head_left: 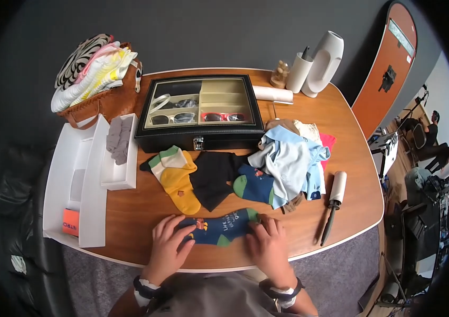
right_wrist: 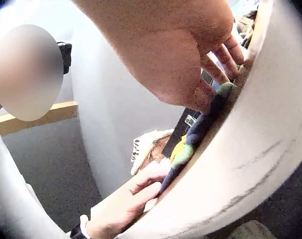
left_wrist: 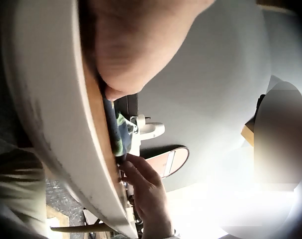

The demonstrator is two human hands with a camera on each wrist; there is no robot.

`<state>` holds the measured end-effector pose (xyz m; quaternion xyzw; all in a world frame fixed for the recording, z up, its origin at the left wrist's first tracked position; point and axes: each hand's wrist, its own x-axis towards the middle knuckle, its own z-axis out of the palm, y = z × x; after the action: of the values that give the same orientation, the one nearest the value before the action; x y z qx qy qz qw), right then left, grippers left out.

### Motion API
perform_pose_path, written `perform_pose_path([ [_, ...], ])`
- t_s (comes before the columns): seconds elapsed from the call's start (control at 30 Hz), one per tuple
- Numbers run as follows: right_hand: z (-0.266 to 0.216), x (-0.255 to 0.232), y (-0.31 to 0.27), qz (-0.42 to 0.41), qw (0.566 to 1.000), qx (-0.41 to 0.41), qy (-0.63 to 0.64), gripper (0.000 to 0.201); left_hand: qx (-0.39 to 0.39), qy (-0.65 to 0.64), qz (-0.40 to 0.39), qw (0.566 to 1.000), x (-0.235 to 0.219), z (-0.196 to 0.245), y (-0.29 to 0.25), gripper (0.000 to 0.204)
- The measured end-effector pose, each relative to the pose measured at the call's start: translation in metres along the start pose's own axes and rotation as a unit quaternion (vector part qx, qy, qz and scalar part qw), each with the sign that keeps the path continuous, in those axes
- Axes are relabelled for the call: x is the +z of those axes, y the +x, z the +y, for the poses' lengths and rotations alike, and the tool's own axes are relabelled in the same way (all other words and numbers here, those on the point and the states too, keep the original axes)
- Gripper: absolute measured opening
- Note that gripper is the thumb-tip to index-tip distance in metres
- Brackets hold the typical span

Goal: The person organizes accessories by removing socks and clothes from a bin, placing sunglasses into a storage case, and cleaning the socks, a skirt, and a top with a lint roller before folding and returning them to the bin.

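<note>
A navy sock (head_left: pixel 216 228) with green heel and toe, white lettering and a small printed figure lies flat along the table's front. On its left end rest the extended fingers of my left hand (head_left: pixel 169 244). My right hand (head_left: pixel 271 248) touches the green toe at the other end, fingers spread and lightly bent; the right wrist view shows the thumb against the sock (right_wrist: pixel 196 132). Behind it lie a yellow sock (head_left: pixel 174 177) with a green and white cuff, a black cloth (head_left: pixel 213 179) and another navy sock (head_left: pixel 253 184), partly under a light blue garment (head_left: pixel 287 158).
A black glasses case (head_left: pixel 198 138) with a clear lid stands at the back. White boxes (head_left: pixel 97 190) are on the left, one holding grey fabric (head_left: pixel 120 140). A lint roller (head_left: pixel 334 203) lies on the right. Behind the boxes, a brown basket (head_left: pixel 103 101) holds folded clothes.
</note>
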<state>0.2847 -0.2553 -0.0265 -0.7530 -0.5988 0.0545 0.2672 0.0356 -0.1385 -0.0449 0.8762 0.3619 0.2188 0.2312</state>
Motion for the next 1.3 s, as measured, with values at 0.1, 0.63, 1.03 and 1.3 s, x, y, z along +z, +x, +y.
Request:
perform_pose_path([
  [0.1, 0.009, -0.002, -0.008, -0.013, 1.000, 0.015, -0.008, 0.024, 0.009, -0.009, 0.018, 1.000, 0.000, 0.005, -0.002, 0.031],
  [0.63, 0.142, -0.079, -0.015, 0.091, 0.910, 0.385, -0.124, 0.023, 0.009, -0.075, 0.061, 0.995, 0.000, -0.006, -0.003, 0.026],
  [1.03, -0.008, -0.023, -0.043, -0.130, 0.859, 0.244, 0.431, 0.017, -0.054, -0.092, 0.108, 0.988, 0.002, -0.010, -0.003, 0.039],
  [1.3, -0.064, 0.028, -0.033, -0.266, 0.886, 0.032, 0.379, 0.025, -0.065, -0.130, 0.092, 0.985, 0.006, -0.016, -0.012, 0.086],
])
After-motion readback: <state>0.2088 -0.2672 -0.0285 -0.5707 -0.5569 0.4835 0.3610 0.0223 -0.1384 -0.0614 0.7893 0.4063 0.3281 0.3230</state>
